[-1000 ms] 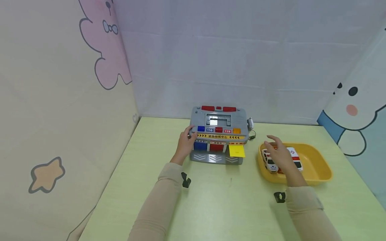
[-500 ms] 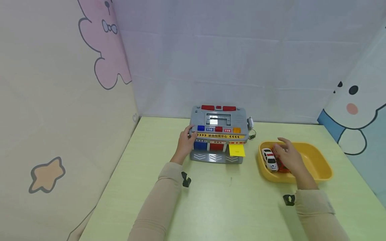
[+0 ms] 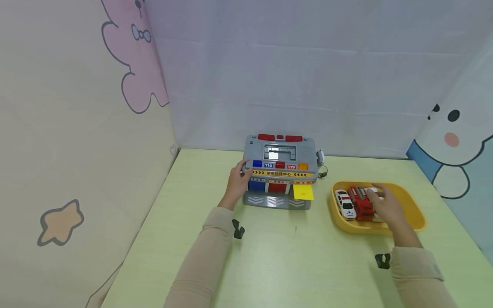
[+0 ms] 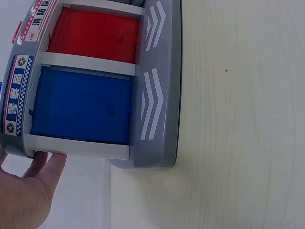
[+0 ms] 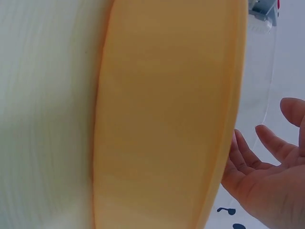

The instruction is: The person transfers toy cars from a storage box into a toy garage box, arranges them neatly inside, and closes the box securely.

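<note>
In the head view my left hand (image 3: 236, 185) holds the left edge of a grey toy emergency station (image 3: 280, 155), its thumb at the front corner. The left wrist view shows its fingers against the station's side, beside the blue garage door (image 4: 81, 107). My right hand (image 3: 387, 206) hovers over a yellow bin (image 3: 414, 209), fingers loose and spread. Under it lies a white toy vehicle (image 3: 376, 219), mostly covered. A red toy fire truck (image 3: 361, 203) and a white toy police car (image 3: 345, 205) lie beside it. In the right wrist view the bin's wall (image 5: 167, 114) hides the vehicles.
A yellow flap (image 3: 303, 192) sticks out from the station's right bay, beside the red door (image 3: 277, 188). A white handset (image 3: 320, 158) with a coiled cord hangs on its right side. The pale table (image 3: 292, 261) ends at a cloth backdrop (image 3: 346, 107).
My right hand has moved right across the bin, from above the police car to the covered white vehicle, uncovering the fire truck. The left hand has stayed on the station.
</note>
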{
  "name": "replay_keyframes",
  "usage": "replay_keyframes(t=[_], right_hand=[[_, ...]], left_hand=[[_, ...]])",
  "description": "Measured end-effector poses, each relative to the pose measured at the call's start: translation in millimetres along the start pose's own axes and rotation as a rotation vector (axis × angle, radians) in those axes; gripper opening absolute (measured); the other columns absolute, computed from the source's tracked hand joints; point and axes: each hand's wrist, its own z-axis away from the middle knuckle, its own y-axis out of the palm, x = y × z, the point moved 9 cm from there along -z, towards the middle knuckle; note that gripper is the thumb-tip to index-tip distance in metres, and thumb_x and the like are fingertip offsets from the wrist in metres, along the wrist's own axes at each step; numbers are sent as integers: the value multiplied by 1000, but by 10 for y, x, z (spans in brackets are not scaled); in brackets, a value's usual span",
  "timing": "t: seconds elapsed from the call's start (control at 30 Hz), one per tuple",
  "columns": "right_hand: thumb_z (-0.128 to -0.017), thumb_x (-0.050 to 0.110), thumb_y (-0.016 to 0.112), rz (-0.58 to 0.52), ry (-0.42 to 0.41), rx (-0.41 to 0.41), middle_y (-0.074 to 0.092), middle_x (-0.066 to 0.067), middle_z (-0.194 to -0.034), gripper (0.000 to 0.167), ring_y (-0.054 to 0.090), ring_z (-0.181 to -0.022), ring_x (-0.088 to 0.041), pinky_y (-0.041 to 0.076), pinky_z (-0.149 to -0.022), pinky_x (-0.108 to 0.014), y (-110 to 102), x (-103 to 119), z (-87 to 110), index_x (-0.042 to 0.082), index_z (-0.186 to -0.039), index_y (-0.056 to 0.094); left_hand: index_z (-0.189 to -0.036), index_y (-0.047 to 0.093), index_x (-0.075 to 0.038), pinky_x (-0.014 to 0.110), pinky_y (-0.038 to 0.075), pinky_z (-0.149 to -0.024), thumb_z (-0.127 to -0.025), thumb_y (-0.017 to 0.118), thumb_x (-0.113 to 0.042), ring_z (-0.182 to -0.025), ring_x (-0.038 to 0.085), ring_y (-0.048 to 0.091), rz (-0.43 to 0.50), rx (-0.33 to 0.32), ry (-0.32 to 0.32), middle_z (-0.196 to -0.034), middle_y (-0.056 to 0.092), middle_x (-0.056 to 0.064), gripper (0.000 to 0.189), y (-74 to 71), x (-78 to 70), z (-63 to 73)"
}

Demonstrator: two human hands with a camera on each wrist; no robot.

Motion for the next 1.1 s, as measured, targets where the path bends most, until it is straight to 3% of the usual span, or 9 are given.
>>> replay_keyframes(t=[0.4, 0.57, 0.9, 1.1], right_hand=[[-105, 42, 32, 90, 59, -44, 35, -43, -133, 65, 41, -114, -56, 38, -90, -66, -162, -301, -21, -9, -145, 26], [-104, 44, 32, 96, 133, 2, 31, -44, -135, 70, 38, -117, -56, 39, -92, -65, -192, -459, -32, -11, -146, 21], [-104, 45, 34, 130, 187, 68, 29, -45, -135, 73, 37, -118, -56, 37, -94, -65, -198, -631, -111, -13, -146, 17], [-103, 43, 42, 157, 196, 113, 30, -46, -133, 76, 40, -115, -55, 39, -93, -64, -202, -679, -135, -15, -145, 15]], left_hand=[[-146, 42, -19, 47, 46, -96, -103, 49, -34, -116, 32, 51, -3, 4, 0, -134, 44, 19, 46, -2, -14, 4], [-146, 43, -18, 46, 45, -98, -103, 50, -33, -120, 34, 49, 7, 12, 10, -137, 42, 20, 46, -3, -33, -11], [-146, 42, -18, 47, 46, -97, -102, 50, -33, -119, 34, 50, 10, 15, -2, -135, 43, 20, 47, -10, -26, -13], [-147, 42, -18, 47, 45, -98, -103, 50, -32, -121, 35, 50, 11, 20, -5, -136, 43, 20, 47, -6, -18, -7]])
